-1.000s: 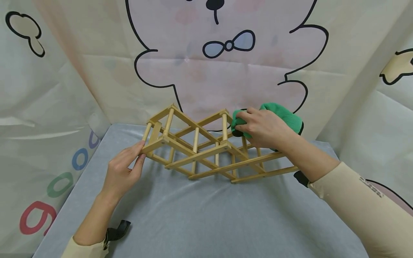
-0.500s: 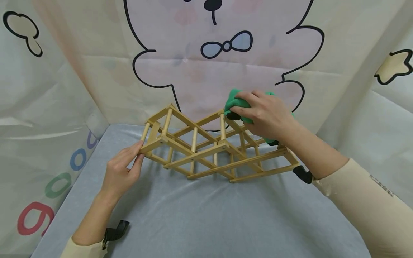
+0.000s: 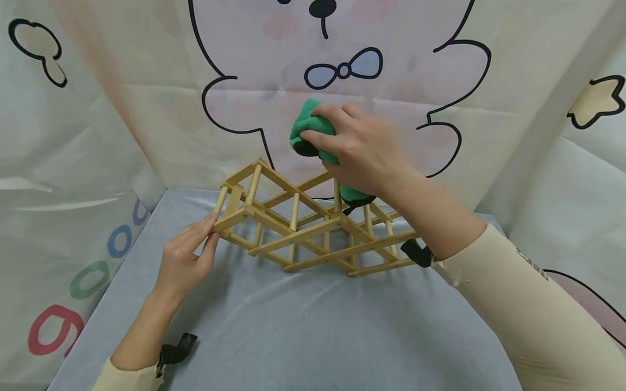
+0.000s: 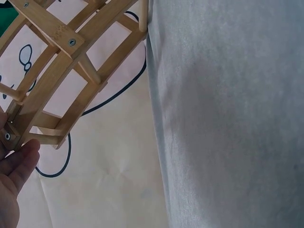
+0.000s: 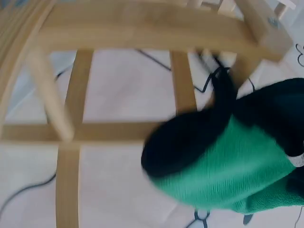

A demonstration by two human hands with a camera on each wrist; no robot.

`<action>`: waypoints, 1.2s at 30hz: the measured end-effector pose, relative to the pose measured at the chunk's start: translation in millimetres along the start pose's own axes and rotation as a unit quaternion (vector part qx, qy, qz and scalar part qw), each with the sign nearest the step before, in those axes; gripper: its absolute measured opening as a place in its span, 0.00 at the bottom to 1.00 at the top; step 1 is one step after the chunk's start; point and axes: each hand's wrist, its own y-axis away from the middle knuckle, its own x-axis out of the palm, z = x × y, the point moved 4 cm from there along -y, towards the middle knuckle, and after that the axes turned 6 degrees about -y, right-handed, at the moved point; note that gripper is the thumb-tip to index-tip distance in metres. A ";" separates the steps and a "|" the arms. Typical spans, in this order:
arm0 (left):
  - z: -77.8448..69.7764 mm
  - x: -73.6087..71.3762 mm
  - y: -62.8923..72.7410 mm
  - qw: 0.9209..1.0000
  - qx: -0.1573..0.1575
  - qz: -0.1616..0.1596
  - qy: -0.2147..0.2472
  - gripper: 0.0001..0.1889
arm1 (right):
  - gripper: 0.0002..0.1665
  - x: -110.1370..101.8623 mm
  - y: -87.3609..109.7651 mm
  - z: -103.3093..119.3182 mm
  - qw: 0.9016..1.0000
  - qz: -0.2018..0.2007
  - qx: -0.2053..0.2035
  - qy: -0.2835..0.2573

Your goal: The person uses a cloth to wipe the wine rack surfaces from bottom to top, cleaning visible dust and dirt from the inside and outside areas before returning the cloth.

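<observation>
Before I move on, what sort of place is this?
Probably a small screened-off tabletop booth, its wider purpose unclear: pale cartoon-printed sheets stand at the back and both sides, one showing a blue bow tie, and a grey-blue cloth covers the work surface.

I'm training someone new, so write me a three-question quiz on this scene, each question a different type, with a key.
1. Fill in: the left hand pinches one end of a ____.
2. True or false: the right hand holds a green cloth.
3. Pick one: the bow tie printed on the backdrop is A) red, B) blue, C) green.

Key: 1. wooden rack; 2. true; 3. B.
</observation>
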 end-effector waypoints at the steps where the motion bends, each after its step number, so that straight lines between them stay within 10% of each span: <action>1: 0.3 0.0 -0.1 1.000 -0.001 -0.002 0.000 0.28 | 0.23 3.8 -4.6 3.1 1.000 0.002 0.002 0.000; 17: 0.0 0.9 -1.9 1.000 0.003 -0.003 0.002 0.27 | 0.24 86.2 -15.6 22.3 0.993 0.105 0.027 -0.052; 36: 1.2 0.3 -0.5 1.000 -0.007 -0.004 0.008 0.26 | 0.20 108.0 -15.3 23.3 0.970 0.232 0.047 -0.062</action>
